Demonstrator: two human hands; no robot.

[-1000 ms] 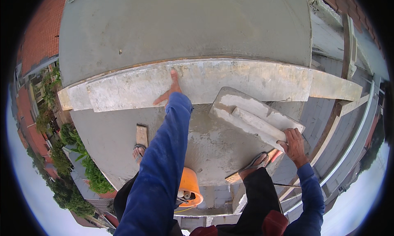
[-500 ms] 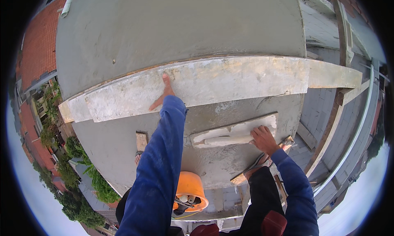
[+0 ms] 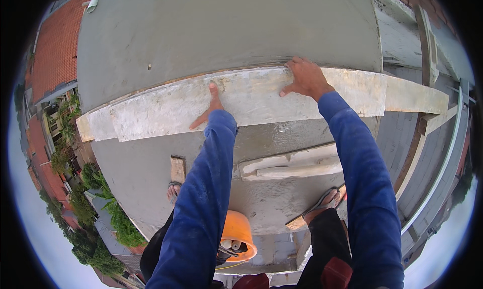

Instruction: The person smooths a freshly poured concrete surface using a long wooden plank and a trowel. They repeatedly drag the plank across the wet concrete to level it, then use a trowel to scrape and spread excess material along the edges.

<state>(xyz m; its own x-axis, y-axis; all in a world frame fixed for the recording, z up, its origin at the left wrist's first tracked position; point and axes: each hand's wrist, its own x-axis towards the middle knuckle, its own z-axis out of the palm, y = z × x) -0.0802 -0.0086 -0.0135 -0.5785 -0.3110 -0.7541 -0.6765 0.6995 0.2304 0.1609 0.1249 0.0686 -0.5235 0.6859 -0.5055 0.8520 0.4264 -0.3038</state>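
Note:
A long pale board (image 3: 166,110) with a rough, stained face lies across the grey mortar. My left hand (image 3: 212,105) rests on its left half, one finger and the thumb stretched apart; the wrist hides part of the hand. At the board's far edge, right of middle, my right hand (image 3: 306,79) curls its fingers over the rim, with the thumb on the near face. Below it, a flat wooden plastering float (image 3: 292,164) with a long handle sits untouched on the wet mortar, partly hidden by my right sleeve.
Smooth grey mortar (image 3: 221,27) stretches beyond the board. My sandalled feet stand on small wooden blocks (image 3: 177,169). An orange bucket (image 3: 236,226) holding tools hangs or stands between my legs; which cannot be told. Timber beams (image 3: 427,53) rise at right; red tiled roofs (image 3: 63,45) and trees lie left.
My right hand has let go of the float's handle and moved up to the board's far edge. The left hand stays on the board. The view has shifted slightly.

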